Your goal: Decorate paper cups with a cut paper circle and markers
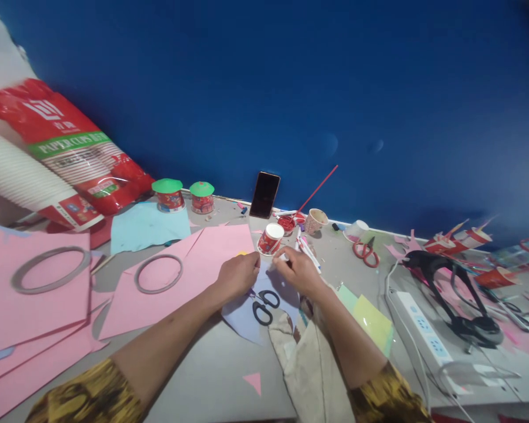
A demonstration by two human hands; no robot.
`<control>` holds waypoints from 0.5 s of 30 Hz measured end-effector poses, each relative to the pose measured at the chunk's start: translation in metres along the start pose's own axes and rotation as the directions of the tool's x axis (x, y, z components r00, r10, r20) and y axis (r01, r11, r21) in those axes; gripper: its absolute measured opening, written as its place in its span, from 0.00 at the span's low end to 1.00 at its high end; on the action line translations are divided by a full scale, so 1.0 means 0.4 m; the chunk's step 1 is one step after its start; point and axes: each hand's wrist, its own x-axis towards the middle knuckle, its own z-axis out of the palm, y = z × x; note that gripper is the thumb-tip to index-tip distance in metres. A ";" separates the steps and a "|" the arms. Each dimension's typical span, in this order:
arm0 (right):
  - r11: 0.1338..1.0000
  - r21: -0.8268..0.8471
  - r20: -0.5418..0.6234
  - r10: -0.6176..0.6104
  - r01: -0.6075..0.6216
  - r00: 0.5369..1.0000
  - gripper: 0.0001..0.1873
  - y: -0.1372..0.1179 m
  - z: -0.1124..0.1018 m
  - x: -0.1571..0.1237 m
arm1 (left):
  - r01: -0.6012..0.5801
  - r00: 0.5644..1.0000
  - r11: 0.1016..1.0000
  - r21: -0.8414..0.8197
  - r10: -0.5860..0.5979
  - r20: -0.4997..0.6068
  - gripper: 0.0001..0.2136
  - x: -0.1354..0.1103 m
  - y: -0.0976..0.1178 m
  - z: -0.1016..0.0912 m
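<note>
Paper in lavender point(245, 320), lying flat on the grey counter point(211, 376) near the middle, just nearer than a red paper cup point(271, 238) and right of the pink sheets point(189, 276). Pinned in part by black-handled scissors point(264, 305) resting on top, between the two wrists. Left hand point(238, 273) curled shut over the far left edge of the sheet. Right hand point(297, 271) just beside it, fingertips pinched on the far right edge, possibly with some small scrap in the pinch too, hard to tell. Likely very light, thin and floppy: quick to crease, tear or slide on the smooth top. Best taken by an edge or corner between thumb and fingertips, with little squeeze. Further off: a grey tape ring point(158, 274) on the pink, a dark phone point(265, 194) propped against the blue wall point(291, 88), red scissors point(365, 251) to the right, a cloth bag point(308, 364) near the right forearm.
</note>
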 end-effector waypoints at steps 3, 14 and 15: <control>0.996 -0.079 0.046 -0.026 0.030 0.999 0.10 -0.026 0.026 -0.002 | 0.001 1.000 1.000 0.011 -0.001 -0.006 0.08 -0.001 0.001 0.002; 0.946 -0.323 0.147 0.016 0.033 0.989 0.13 -0.044 0.021 0.009 | -0.008 1.000 1.000 0.030 0.008 0.008 0.09 -0.001 0.003 0.003; 0.943 -0.332 0.141 0.024 0.025 0.990 0.13 -0.039 0.015 0.007 | -0.009 1.000 1.000 0.028 0.009 0.009 0.09 -0.002 0.003 0.002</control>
